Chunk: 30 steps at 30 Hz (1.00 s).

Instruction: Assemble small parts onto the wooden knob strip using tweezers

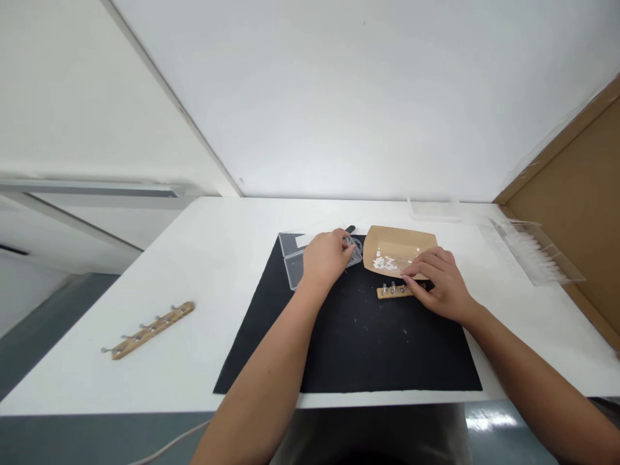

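Observation:
My left hand [328, 255] is over a clear plastic compartment box [293, 261], its fingers curled towards the small compartments on the right side. Whatever lies between those fingertips is too small to make out. My right hand [436, 281] hovers at the near edge of a brown paper tray [400, 240], thumb and forefinger pinched together; what they hold cannot be made out. Small white pieces [385, 261] lie in the tray. Just in front of it, a short wooden strip with metal hooks [394, 291] rests on the black mat [368, 349], its right end partly covered by my right hand.
Another wooden hook strip [152, 329] lies on the white table [203, 271] at the left. A black-handled tool [350, 229] pokes out behind the box. At the right are a clear plastic tray with white bristle-like pieces [533, 252] and a cardboard panel [571, 187].

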{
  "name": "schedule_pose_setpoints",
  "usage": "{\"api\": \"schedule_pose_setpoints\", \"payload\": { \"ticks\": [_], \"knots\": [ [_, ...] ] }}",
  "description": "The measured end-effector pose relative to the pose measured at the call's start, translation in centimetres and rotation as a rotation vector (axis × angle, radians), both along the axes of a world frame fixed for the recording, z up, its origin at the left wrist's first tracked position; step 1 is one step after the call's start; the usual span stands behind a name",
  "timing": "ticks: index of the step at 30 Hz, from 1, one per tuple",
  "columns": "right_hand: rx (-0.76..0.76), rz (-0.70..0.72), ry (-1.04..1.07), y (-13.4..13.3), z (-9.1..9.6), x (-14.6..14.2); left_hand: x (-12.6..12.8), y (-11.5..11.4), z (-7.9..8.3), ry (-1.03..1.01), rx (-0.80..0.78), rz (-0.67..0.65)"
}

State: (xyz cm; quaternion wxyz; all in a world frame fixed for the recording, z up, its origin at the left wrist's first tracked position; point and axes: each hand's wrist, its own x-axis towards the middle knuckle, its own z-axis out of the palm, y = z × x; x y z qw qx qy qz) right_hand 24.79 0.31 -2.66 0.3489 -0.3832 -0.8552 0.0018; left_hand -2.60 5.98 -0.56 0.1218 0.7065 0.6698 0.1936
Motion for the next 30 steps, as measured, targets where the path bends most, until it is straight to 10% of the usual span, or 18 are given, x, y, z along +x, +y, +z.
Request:
{"api": "schedule_pose_setpoints", "payload": {
  "ticks": [30],
  "knots": [
    [-0.003, 0.002, -0.013, 0.16, -0.28, 0.13, -0.08, 0.18, -0.47, 0.012, 0.074, -0.073]
  ]
}}
